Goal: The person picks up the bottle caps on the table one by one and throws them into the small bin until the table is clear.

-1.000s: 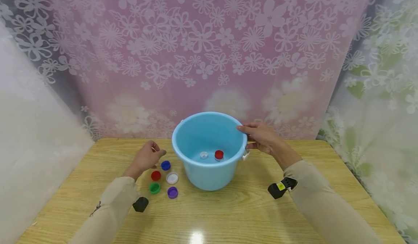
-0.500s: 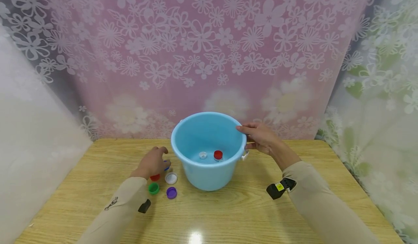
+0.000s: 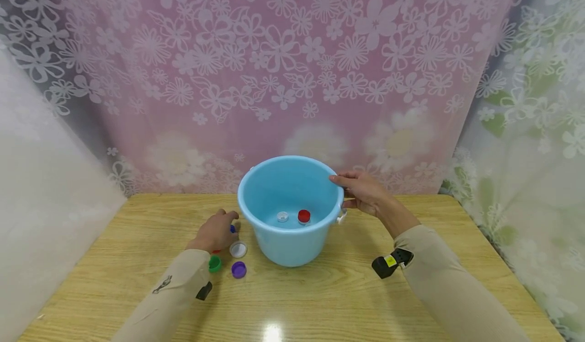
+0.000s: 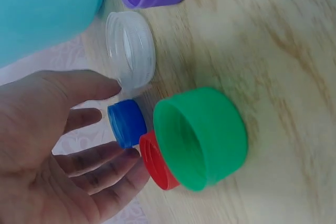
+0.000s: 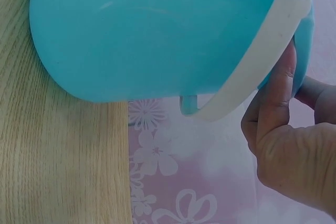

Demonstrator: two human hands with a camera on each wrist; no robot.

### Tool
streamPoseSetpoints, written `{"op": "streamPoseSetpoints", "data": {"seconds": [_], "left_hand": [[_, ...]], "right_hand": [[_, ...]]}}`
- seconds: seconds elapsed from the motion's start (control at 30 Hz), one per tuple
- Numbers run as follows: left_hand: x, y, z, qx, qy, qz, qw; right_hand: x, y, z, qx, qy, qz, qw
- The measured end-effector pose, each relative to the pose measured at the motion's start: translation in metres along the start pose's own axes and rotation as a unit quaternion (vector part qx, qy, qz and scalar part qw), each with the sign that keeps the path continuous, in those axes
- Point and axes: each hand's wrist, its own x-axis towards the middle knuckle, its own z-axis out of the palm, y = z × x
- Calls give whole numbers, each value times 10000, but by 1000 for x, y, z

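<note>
A light blue bucket (image 3: 290,240) stands on the table, with a white cap (image 3: 282,217) and a red cap (image 3: 303,216) inside. My right hand (image 3: 365,193) grips its rim, thumb on the near side; in the right wrist view the fingers sit behind the white handle (image 5: 257,51). My left hand (image 3: 218,231) is low at the bucket's left, thumb and fingers spread around a small blue cap (image 4: 127,123). A small gap shows between thumb and cap; the fingertips lie close to its other side. Beside it are a red cap (image 4: 157,162) and a whitish cap (image 4: 131,51).
A green cap (image 3: 215,264) and a purple cap (image 3: 238,269) lie nearer the front of the wooden table (image 3: 329,306). Behind the table hangs a pink floral curtain (image 3: 274,78). Black wrist devices (image 3: 386,266) hang below the sleeves.
My left hand has moved right and down from beside the caps to the blue cap, covering most of it and the red one. My right hand keeps its grip on the bucket rim.
</note>
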Motion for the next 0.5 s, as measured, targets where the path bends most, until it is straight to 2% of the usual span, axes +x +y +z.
{"op": "streamPoseSetpoints", "data": {"seconds": [0.3,0.5], "left_hand": [[3,2,7,-41,178,321,9993],[8,-1,11,-59,218,181,9996]], "right_hand": [[0,0,0,-3,57,-9,10000],[0,0,0,20,102,20,9999]]}}
